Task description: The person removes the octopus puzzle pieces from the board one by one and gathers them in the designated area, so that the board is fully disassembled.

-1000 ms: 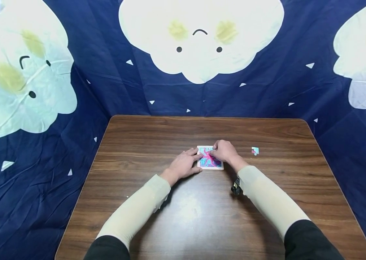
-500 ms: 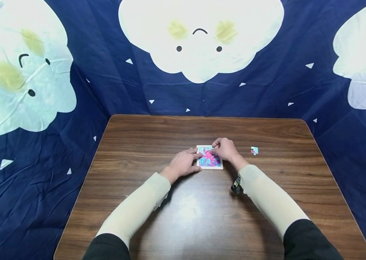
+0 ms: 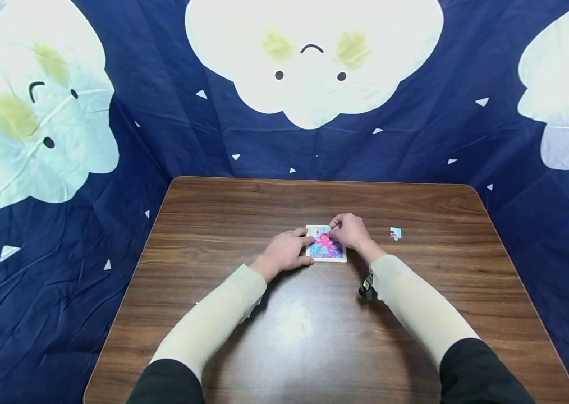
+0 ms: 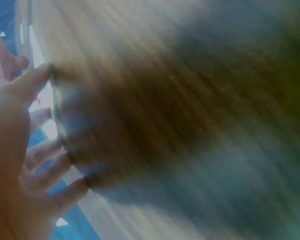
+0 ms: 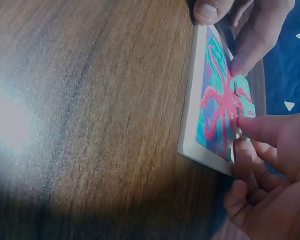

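A small jigsaw puzzle (image 3: 327,253) of a pink octopus on blue and teal lies in a white-edged tray (image 5: 187,127) on the table. My left hand (image 3: 286,251) rests at its left side, fingers extended, with thumb and fingertips touching the tray edge and picture. At the far right corner, my right hand (image 3: 351,231) pinches a puzzle piece (image 5: 239,133) between thumb and index finger, low against the picture. Those fingers mostly hide the piece and that corner. In the left wrist view, the left fingers (image 4: 49,167) spread along the tabletop; the puzzle is largely hidden there.
One loose puzzle piece (image 3: 395,233), light blue with some pink, lies to the right of the tray. The brown wood table (image 3: 244,207) ends at a dark blue curtain (image 3: 264,140) with cloud prints behind and at both sides.
My right hand has shifted slightly towards the far edge, its fingertips still at the picture, and more of the pink octopus shows. My left hand and the loose piece stay in place.
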A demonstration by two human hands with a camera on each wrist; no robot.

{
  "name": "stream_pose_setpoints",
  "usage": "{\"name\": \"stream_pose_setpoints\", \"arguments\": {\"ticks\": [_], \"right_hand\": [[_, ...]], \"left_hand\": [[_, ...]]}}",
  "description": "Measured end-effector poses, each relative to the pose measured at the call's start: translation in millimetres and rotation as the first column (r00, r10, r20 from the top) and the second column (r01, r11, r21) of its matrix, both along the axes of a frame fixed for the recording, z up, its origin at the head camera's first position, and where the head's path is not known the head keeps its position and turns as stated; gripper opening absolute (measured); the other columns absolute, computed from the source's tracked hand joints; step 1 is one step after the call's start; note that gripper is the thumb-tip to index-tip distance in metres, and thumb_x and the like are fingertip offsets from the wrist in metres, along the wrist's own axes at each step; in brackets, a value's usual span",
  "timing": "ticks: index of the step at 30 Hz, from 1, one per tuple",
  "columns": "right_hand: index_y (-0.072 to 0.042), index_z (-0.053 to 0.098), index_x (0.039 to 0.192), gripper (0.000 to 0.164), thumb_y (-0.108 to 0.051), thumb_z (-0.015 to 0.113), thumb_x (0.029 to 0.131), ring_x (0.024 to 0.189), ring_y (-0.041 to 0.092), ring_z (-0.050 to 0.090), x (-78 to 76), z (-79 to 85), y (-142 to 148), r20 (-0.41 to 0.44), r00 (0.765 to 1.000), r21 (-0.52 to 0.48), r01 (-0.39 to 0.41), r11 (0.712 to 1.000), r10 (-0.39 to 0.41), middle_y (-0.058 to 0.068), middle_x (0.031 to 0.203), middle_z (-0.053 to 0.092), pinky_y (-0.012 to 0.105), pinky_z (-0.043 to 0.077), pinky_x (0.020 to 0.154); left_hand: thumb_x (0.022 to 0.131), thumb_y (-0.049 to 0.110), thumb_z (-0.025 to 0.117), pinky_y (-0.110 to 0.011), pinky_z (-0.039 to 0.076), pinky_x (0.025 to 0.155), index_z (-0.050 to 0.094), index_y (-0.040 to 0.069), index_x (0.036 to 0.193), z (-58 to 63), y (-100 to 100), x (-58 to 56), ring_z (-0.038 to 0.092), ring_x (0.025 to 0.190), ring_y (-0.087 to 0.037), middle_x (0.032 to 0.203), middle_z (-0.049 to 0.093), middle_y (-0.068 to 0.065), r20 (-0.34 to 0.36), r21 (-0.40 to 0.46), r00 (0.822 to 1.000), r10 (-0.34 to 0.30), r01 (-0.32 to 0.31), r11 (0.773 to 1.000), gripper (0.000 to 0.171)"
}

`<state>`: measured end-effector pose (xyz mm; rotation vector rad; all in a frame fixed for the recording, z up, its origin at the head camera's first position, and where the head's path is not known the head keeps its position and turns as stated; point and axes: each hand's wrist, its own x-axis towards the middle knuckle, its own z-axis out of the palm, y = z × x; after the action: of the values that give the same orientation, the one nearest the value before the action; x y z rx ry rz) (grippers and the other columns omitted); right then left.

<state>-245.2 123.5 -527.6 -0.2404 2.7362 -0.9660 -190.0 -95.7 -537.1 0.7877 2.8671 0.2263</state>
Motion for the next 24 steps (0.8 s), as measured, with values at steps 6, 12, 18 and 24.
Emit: {"name": "stream_pose_setpoints", "arguments": {"ticks": [6,12,18,24], "right_hand": [[-0.008,0.078,0.099,0.016,-0.017,0.078,0.086,0.075,0.015,0.070,-2.5,-1.2,1.9,0.063,0.997,-0.088,0.044,0.995,-0.039,0.003,0.083,0.076,0.029,0.053,0.073],[-0.008,0.078,0.100,0.016,-0.017,0.078,0.086,0.072,0.017,0.070,-1.8,-3.0,1.7,0.085,0.994,-0.139,0.078,0.987,-0.067,0.003,0.081,0.076,0.025,0.050,0.066],[-0.008,0.075,0.105,0.017,-0.016,0.074,0.090,0.085,0.021,0.065,-0.6,-4.8,3.7,0.085,0.995,-0.161,0.067,0.985,-0.054,0.006,0.090,0.073,0.032,0.050,0.081],[-0.011,0.076,0.112,0.021,-0.018,0.073,0.093,0.091,0.021,0.065,1.6,-9.6,5.1,0.054,0.998,-0.163,0.043,0.986,-0.035,0.006,0.095,0.074,0.037,0.050,0.088]], "left_hand": [[0.094,0.058,0.066,-0.045,0.051,0.107,0.054,0.024,0.151,-1.8,-1.3,1.2,0.054,0.137,-0.032,0.156,0.046,-0.011,-0.005,-0.016,1.000,-0.010,0.010,1.000,0.068],[0.094,0.058,0.066,-0.045,0.052,0.105,0.055,0.024,0.150,-2.7,-1.2,1.6,0.054,0.136,-0.032,0.155,0.047,-0.011,-0.016,-0.020,1.000,-0.020,0.019,1.000,0.067],[0.094,0.058,0.066,-0.044,0.050,0.108,0.054,0.024,0.150,-3.5,-1.1,1.1,0.052,0.139,-0.031,0.157,0.046,-0.011,-0.013,-0.026,1.000,-0.014,0.014,1.000,0.067],[0.092,0.058,0.068,-0.044,0.055,0.099,0.057,0.025,0.147,-2.5,0.0,-1.3,0.057,0.131,-0.029,0.150,0.050,-0.007,-0.024,-0.042,0.999,-0.021,0.020,0.999,0.065]]}}
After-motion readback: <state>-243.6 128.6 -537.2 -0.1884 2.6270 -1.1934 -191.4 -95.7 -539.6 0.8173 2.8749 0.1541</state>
